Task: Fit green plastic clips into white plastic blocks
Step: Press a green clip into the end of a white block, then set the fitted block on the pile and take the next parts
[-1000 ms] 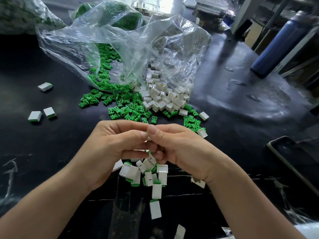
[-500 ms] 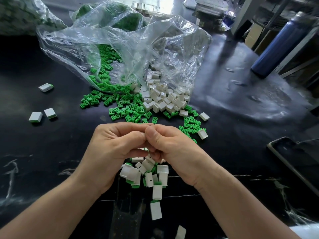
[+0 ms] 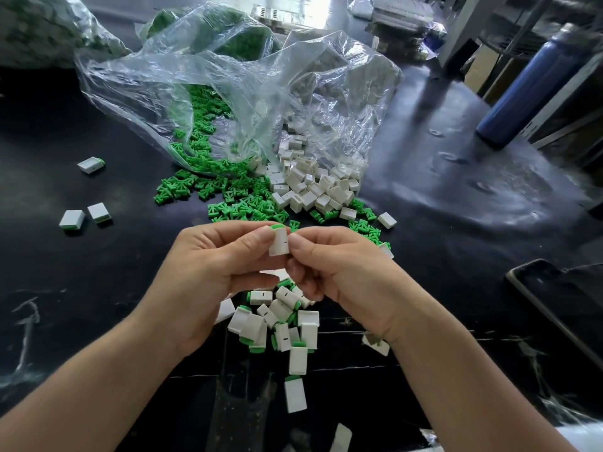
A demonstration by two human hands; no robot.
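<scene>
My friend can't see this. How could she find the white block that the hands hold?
Start at the clear plastic bag on the black table, then come nearer to the left hand and right hand. Together they pinch one white block, green showing on top; the others lie loose on the table.

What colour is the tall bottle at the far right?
The bottle is dark blue; the head view, the only one, shows it.

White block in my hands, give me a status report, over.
Left hand and right hand both pinch the white block. Green clip shows at its top end, looks seated. Finished pieces heaped directly below the hands.
</scene>
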